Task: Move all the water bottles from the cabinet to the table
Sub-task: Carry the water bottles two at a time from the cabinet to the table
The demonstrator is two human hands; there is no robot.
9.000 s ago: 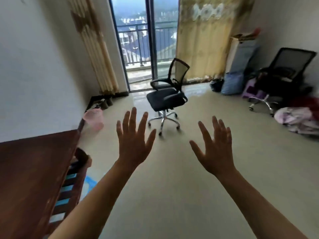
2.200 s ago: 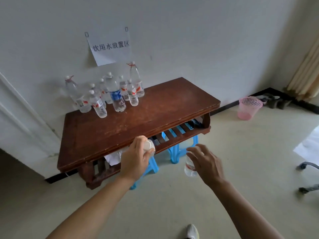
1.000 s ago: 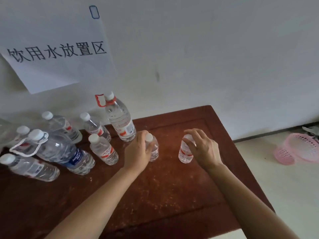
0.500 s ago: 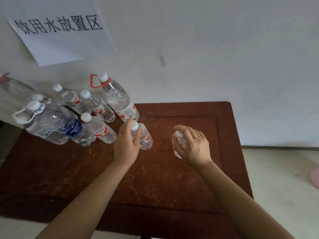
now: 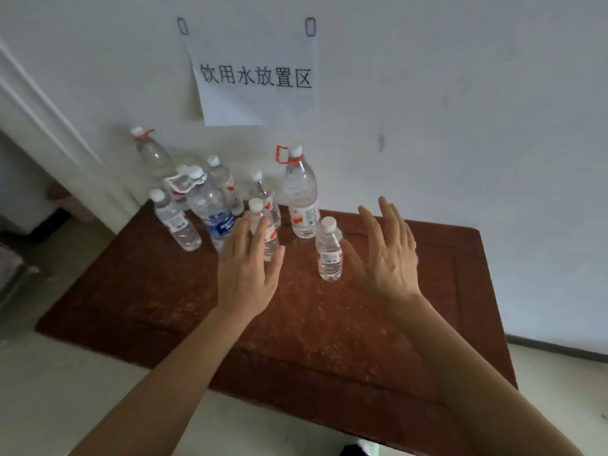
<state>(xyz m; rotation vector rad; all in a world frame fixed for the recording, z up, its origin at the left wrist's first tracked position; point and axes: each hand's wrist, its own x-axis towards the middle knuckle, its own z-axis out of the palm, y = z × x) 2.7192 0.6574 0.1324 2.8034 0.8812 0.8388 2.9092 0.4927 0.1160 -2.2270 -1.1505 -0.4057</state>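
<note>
Nine water bottles (image 5: 330,255) visible; one table (image 5: 329,340); one paper sign (image 5: 253,103).

small bottle (image 5: 271,236) partly behind left hand (image 5: 246,278)

wall (image 5: 460,93): white painted, fills the upper half of my view; one small dark smudge (image 5: 381,141) right of centre.
paper sign (image 5: 256,100): white sheet on the wall, held at its top corners by two small clips (image 5: 310,27); black print reads 饮用水放置区.
door frame (image 5: 42,120): white moulding, runs diagonally at far left; darker space beside it, I can't make out what's there.
table (image 5: 329,340): reddish-brown wood, back edge against the wall, raised border round a sunken panel, top speckled with pale scuffs.
floor (image 5: 82,390): pale beige, smooth, seen left of and in front of the table.
baseboard (image 5: 559,348): dark strip at the wall foot, right of the table.
light: soft, dimmish, looks even to me.
</note>
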